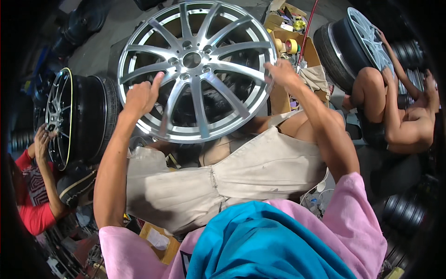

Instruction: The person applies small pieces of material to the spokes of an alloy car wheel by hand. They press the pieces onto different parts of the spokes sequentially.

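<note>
A large silver multi-spoke alloy wheel (192, 93) lies face up before me, above my lap. My left hand (143, 95) is closed at its lower left side, thumb stretched along a spoke and the other fingers curled, their tips hidden. At the right edge of the rim is my right hand (282, 74), fingers bent and pinched together. Something small and dark shows at its fingertips, too blurred to name. Beneath the wheel, dark shapes show between the spokes. A pale cloth (227, 172) covers my lap.
At the right of the wheel stands an open cardboard box (280, 100) with tape rolls (291, 45) and a thin red rod (308, 32). A person at left touches another wheel (59, 118) on a tire; another person at right holds a silver wheel (370, 39).
</note>
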{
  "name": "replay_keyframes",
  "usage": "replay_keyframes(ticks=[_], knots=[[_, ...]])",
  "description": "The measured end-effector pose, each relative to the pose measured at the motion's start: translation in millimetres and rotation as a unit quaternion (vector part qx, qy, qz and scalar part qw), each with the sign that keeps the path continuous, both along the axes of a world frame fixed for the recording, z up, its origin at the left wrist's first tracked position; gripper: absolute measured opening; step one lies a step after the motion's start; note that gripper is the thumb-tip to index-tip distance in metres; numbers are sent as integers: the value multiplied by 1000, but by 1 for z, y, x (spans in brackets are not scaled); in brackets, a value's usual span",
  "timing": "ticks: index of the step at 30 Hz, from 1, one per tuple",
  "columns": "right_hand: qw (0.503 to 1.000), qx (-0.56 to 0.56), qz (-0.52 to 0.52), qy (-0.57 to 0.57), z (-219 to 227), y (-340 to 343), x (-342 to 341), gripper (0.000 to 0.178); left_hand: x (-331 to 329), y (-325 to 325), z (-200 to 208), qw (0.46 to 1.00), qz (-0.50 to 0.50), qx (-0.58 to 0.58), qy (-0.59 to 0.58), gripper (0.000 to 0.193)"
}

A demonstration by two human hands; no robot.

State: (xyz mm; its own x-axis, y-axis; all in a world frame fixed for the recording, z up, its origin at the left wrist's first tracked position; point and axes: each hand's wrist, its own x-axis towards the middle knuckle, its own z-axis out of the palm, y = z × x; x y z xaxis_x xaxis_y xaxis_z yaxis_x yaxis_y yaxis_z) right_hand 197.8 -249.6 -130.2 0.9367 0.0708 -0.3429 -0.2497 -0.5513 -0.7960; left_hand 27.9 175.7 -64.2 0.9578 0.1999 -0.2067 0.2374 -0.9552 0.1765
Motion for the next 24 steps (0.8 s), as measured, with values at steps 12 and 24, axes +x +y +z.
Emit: replay_keyframes(ticks=[12, 24], knots=[[963, -220, 69, -142, 20, -14, 37, 60, -20, -30, -6, 980, 109, -149, 78, 101], [971, 229, -59, 38, 65, -47, -131, 37, -1, -43, 33, 991, -53, 49, 110, 75]])
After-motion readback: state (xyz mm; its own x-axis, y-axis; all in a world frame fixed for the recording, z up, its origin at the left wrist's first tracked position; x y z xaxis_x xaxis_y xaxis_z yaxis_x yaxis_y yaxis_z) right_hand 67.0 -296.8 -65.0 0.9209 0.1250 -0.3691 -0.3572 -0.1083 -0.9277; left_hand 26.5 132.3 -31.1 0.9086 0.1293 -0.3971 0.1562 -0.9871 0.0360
